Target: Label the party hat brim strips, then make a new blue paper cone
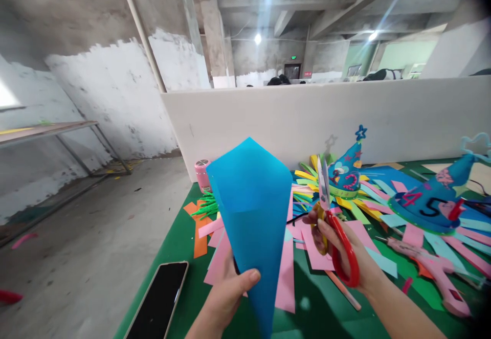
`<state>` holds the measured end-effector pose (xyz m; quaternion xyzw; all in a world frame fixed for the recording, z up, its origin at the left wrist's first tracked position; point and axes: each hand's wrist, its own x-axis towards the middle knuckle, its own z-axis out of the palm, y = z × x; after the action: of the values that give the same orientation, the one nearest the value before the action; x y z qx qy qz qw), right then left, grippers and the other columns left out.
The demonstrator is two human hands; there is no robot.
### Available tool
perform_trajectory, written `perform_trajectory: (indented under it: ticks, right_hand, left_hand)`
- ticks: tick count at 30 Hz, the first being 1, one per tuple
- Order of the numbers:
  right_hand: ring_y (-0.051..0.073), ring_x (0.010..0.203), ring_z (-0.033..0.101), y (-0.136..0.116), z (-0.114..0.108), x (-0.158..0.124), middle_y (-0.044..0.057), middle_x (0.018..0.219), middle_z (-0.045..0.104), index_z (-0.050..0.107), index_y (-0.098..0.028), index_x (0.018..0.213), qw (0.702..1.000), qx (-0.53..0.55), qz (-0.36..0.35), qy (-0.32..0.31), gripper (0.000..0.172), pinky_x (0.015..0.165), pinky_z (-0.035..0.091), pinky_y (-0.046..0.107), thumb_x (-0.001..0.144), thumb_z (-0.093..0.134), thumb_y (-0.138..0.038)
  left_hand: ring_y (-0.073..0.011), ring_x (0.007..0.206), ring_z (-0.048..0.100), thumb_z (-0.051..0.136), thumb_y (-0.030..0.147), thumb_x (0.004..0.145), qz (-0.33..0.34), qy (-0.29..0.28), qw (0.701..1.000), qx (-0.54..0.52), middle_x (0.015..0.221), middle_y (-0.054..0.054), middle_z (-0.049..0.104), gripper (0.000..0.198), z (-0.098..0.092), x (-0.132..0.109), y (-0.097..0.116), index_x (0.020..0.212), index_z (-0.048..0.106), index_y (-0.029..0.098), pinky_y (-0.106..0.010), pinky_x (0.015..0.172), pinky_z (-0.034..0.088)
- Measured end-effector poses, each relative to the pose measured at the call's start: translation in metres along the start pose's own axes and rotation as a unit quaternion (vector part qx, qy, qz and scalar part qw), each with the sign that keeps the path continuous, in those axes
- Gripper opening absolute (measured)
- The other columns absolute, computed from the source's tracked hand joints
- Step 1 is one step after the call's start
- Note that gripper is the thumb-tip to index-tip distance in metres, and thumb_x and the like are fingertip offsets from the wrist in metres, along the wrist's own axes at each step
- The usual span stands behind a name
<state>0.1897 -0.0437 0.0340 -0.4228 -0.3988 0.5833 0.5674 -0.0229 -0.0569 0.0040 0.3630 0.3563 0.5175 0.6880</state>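
Observation:
A blue paper cone [253,201] stands upright in the middle of the view, its pointed end down and its wide end up with a peaked edge. My left hand [233,288] is closed around its lower part, thumb across the front. In my right hand [341,247] is a pair of scissors [324,188], with one red and one yellow handle. Their blades point up and stand slightly apart, to the right of the cone and not touching it. Strips of pink paper [286,283] lie on the table beneath both hands.
On the green table [199,298] lie a phone [159,300], green pipe cleaners [207,205] and a pink glue gun [429,270]. Two decorated blue party hats [345,170] stand at right among paper strips. A pink can [202,175] stands before the white partition [268,114].

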Motion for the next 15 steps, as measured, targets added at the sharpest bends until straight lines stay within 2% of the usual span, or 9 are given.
perform_trajectory:
  ticks: [3, 5, 7, 9, 11, 13, 15]
  right_hand:
    - [0.009, 0.054, 0.038, 0.000, 0.004, 0.001, 0.001, 0.077, 0.053, 0.055, -0.022, 0.091, 1.000, -0.008, -0.005, -0.005, 0.028, 0.047, 0.032, 0.023, 0.071, 0.062, -0.040]
    - [0.009, 0.053, 0.039, -0.001, 0.011, 0.001, 0.004, 0.085, 0.056, 0.054, -0.021, 0.091, 1.000, -0.003, -0.012, -0.006, 0.031, 0.047, 0.032, 0.024, 0.070, 0.063, -0.042]
    - [0.009, 0.053, 0.038, -0.005, 0.020, 0.001, 0.004, 0.089, 0.057, 0.053, -0.021, 0.090, 0.999, 0.015, -0.029, -0.012, 0.032, 0.046, 0.031, 0.023, 0.069, 0.062, -0.044]
    - [0.009, 0.053, 0.038, -0.011, 0.031, 0.000, 0.002, 0.085, 0.056, 0.052, -0.022, 0.090, 0.998, 0.033, -0.046, -0.033, 0.030, 0.047, 0.031, 0.023, 0.071, 0.060, -0.044]
    - [0.009, 0.053, 0.038, -0.019, 0.040, -0.001, -0.001, 0.073, 0.051, 0.051, -0.023, 0.088, 0.996, 0.032, -0.056, -0.059, 0.027, 0.048, 0.032, 0.023, 0.073, 0.057, -0.045]
    - [0.009, 0.051, 0.039, -0.026, 0.047, 0.000, -0.003, 0.063, 0.045, 0.051, -0.022, 0.084, 0.997, -0.002, -0.058, -0.050, 0.025, 0.047, 0.032, 0.023, 0.073, 0.058, -0.043]
    - [0.010, 0.051, 0.041, -0.031, 0.050, 0.003, -0.004, 0.061, 0.044, 0.050, -0.021, 0.080, 0.997, -0.051, -0.065, -0.015, 0.026, 0.048, 0.034, 0.023, 0.068, 0.064, -0.039]
  left_hand:
    - [-0.0341, 0.097, 0.055, 0.077, 0.037, 0.048, 0.104, 0.053, 0.989, 0.095, 0.110, -0.017, 0.058, 0.094, 0.003, 0.006, 0.007, 0.126, 0.030, 0.016, -0.042, 0.078, 0.048]
    - [-0.0336, 0.094, 0.056, 0.079, 0.035, 0.044, 0.165, 0.115, 0.966, 0.160, 0.107, -0.016, 0.057, 0.096, 0.002, 0.011, 0.004, 0.125, 0.031, 0.014, -0.041, 0.075, 0.048]
    - [-0.0335, 0.093, 0.055, 0.081, 0.031, 0.038, 0.196, 0.175, 0.946, 0.191, 0.103, -0.014, 0.057, 0.100, -0.002, 0.016, -0.003, 0.123, 0.032, 0.013, -0.041, 0.075, 0.047]
    - [-0.0334, 0.098, 0.052, 0.082, 0.028, 0.036, 0.181, 0.194, 0.949, 0.172, 0.101, -0.011, 0.057, 0.097, -0.007, 0.019, -0.011, 0.120, 0.037, 0.016, -0.039, 0.078, 0.046]
    - [-0.0327, 0.104, 0.048, 0.082, 0.027, 0.039, 0.141, 0.169, 0.966, 0.135, 0.098, -0.007, 0.058, 0.085, -0.011, 0.022, -0.016, 0.114, 0.044, 0.020, -0.037, 0.080, 0.046]
    - [-0.0307, 0.104, 0.048, 0.080, 0.028, 0.047, 0.109, 0.141, 0.978, 0.107, 0.096, -0.006, 0.059, 0.068, -0.015, 0.022, -0.019, 0.108, 0.049, 0.022, -0.037, 0.080, 0.046]
    - [-0.0266, 0.099, 0.051, 0.072, 0.030, 0.061, 0.090, 0.126, 0.984, 0.083, 0.100, -0.006, 0.058, 0.050, -0.018, 0.020, -0.020, 0.106, 0.051, 0.020, -0.038, 0.078, 0.047]
